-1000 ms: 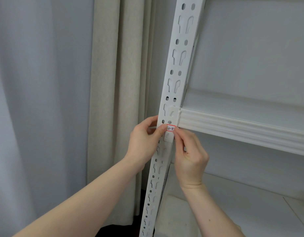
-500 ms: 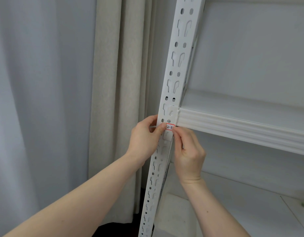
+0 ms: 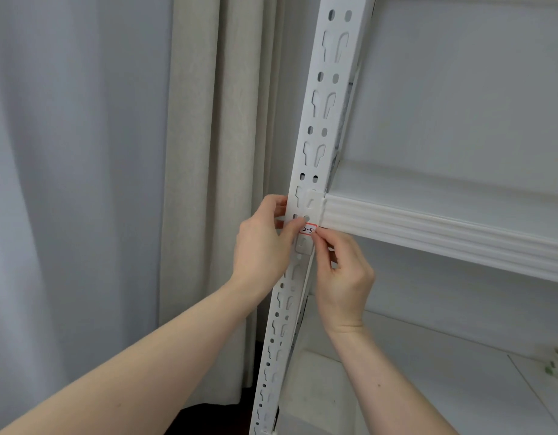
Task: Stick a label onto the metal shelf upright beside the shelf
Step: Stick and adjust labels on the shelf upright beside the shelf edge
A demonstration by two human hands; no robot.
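Grey curtain (image 3: 67, 183) fills the 9 o'clock side of the view; a beige curtain (image 3: 208, 152) hangs just beside it toward centre. The white shelf (image 3: 444, 233) runs from centre out to 3 o'clock, its ribbed front edge meeting the upright. A lower shelf board (image 3: 428, 387) lies at 5 o'clock. The white metal upright (image 3: 321, 120), punched with slots and holes, leans from 12 o'clock down to 6 o'clock. The left hand (image 3: 262, 246) reaches in from 7 o'clock, fingers curled round the upright's left edge, thumb pressing the label's left end. The right hand (image 3: 343, 277) reaches in from 5 o'clock, fingers curled, fingertips pinching the label's right end at the upright's right edge. The label (image 3: 308, 229), white with a red border and handwritten "2-5", lies flat across the face of the upright at centre, just below the shelf's front edge and just above a slotted tab. Small greenish items (image 3: 557, 359) at 4 o'clock are too blurred to identify.
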